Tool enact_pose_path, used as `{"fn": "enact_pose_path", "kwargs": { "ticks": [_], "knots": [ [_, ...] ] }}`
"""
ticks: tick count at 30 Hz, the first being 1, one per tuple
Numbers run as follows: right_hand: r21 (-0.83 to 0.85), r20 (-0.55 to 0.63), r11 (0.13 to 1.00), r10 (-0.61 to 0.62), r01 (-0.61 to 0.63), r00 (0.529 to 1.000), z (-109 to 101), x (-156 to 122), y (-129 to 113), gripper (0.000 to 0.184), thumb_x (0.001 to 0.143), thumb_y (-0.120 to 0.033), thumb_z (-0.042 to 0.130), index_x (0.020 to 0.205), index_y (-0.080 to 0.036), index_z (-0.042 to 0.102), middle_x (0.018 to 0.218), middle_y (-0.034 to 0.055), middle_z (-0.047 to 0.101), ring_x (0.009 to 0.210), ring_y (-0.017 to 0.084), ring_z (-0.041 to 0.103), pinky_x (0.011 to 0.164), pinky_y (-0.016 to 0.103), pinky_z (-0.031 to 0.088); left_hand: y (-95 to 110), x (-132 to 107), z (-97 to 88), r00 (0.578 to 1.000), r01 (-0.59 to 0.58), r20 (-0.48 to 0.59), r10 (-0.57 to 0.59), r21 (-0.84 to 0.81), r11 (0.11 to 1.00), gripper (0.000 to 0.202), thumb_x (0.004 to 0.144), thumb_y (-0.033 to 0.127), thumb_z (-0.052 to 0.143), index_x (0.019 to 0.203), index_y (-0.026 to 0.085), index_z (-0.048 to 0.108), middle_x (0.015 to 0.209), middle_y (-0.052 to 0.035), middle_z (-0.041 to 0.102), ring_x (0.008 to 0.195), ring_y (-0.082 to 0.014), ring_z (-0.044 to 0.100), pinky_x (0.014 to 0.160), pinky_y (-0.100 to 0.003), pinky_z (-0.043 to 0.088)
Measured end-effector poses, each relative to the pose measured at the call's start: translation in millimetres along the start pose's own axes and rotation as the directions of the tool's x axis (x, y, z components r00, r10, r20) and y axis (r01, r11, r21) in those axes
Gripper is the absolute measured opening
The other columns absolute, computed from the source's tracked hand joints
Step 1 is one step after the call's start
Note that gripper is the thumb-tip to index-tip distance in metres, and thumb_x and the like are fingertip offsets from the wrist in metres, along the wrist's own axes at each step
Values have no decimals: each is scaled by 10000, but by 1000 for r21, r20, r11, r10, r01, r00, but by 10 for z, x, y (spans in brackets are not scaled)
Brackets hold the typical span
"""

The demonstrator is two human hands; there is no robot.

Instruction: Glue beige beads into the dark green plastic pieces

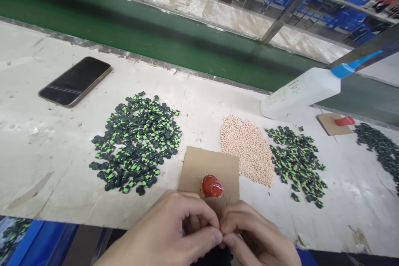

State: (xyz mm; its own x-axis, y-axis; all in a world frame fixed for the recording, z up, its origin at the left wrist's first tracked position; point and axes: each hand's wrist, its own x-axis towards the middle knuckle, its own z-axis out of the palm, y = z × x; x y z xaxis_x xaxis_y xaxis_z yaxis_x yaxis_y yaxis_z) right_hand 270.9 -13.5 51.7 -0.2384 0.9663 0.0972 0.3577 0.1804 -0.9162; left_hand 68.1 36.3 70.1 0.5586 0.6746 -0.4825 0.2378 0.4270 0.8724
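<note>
My left hand (pixel 174 228) and my right hand (pixel 258 232) meet at the table's front edge, thumbs and forefingers pinched tip to tip. Whatever they pinch is too small or hidden to make out. Just beyond them lies a piece of cardboard (pixel 199 162) with a small red cap (pixel 212 186) on it, wet and glossy. A heap of small dark pieces with bright green marks (pixel 140 141) is spread to the left. On the right are a pile of tiny beige beads (pixel 246 145) and another heap of dark green-marked pieces (pixel 296 160).
A phone (pixel 76 81) lies at the far left. Behind the beads leans a white bottle (pixel 302 91) with a blue nozzle. Farther right are another cardboard piece (pixel 327 124) with a red cap (pixel 344 121) and more dark pieces (pixel 378 145). A green belt (pixel 156 41) runs behind the table.
</note>
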Motion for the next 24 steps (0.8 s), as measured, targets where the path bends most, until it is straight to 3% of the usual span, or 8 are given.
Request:
{"fn": "enact_pose_path", "kwargs": {
  "ticks": [3, 4, 6, 8, 11, 15, 21, 24],
  "knots": [
    [-91, -170, 995, 33, -49, 985, 34, -32, 101, 175, 962, -104, 652, 892, -260, 688, 804, -4, 715, 708, 136, 707, 640, 190, 599, -144, 8, 26, 985, -104, -143, 100, -20, 994, 150, 821, 226, 664, 805, 219, 813, 706, 33, 675, 560, -115, 624, 531, -190, 474],
    [-133, -229, 989, 30, -62, 973, 47, -38, 144, 176, 972, -103, 640, 911, -261, 688, 826, 3, 718, 739, 139, 711, 663, 191, 599, -197, 8, 28, 956, -176, -237, 176, 21, 984, 156, 834, 215, 672, 851, 233, 826, 739, 28, 712, 591, -118, 658, 559, -182, 507],
    [-219, -288, 975, -18, -47, 957, 70, -42, 225, 181, 976, -87, 636, 958, -257, 695, 878, 20, 733, 803, 148, 727, 715, 197, 605, -297, 7, 25, 857, -312, -376, 352, 164, 936, 199, 870, 170, 666, 941, 253, 832, 813, 23, 773, 681, -117, 717, 640, -159, 548],
    [-284, -274, 959, -79, -2, 958, 85, -39, 279, 201, 967, -58, 635, 983, -248, 697, 918, 33, 746, 839, 154, 741, 747, 205, 611, -380, 10, 21, 776, -392, -409, 479, 282, 876, 259, 902, 112, 636, 1012, 257, 820, 881, 23, 800, 756, -108, 755, 716, -134, 564],
    [-348, -257, 937, -129, 33, 958, 92, -32, 297, 211, 962, -38, 633, 987, -239, 691, 929, 34, 743, 838, 148, 745, 747, 200, 611, -453, 22, 20, 726, -431, -406, 555, 360, 828, 314, 927, 60, 612, 1080, 258, 802, 955, 23, 811, 831, -96, 779, 789, -107, 564],
    [-402, -250, 914, -162, 50, 955, 89, -37, 274, 197, 960, -40, 642, 987, -230, 688, 922, 31, 732, 816, 142, 738, 746, 206, 614, -469, 35, 18, 721, -437, -400, 565, 371, 820, 324, 935, 57, 614, 1092, 270, 802, 968, 31, 812, 840, -89, 780, 803, -99, 563],
    [-403, -247, 915, -126, 16, 961, 89, -51, 272, 224, 942, -21, 653, 1006, -231, 699, 935, 49, 739, 820, 170, 746, 742, 251, 624, -455, 9, 16, 816, -329, -364, 450, 348, 878, 287, 969, 90, 583, 1121, 209, 796, 1004, -16, 812, 896, -137, 777, 837, -170, 572],
    [-381, -255, 925, -112, 6, 961, 97, -45, 268, 237, 937, -19, 657, 1013, -237, 710, 945, 50, 744, 830, 173, 746, 750, 256, 623, -463, -4, 5, 821, -339, -352, 450, 333, 880, 308, 980, 107, 569, 1149, 229, 795, 1002, -13, 801, 901, -139, 767, 838, -181, 562]
  ]
}}
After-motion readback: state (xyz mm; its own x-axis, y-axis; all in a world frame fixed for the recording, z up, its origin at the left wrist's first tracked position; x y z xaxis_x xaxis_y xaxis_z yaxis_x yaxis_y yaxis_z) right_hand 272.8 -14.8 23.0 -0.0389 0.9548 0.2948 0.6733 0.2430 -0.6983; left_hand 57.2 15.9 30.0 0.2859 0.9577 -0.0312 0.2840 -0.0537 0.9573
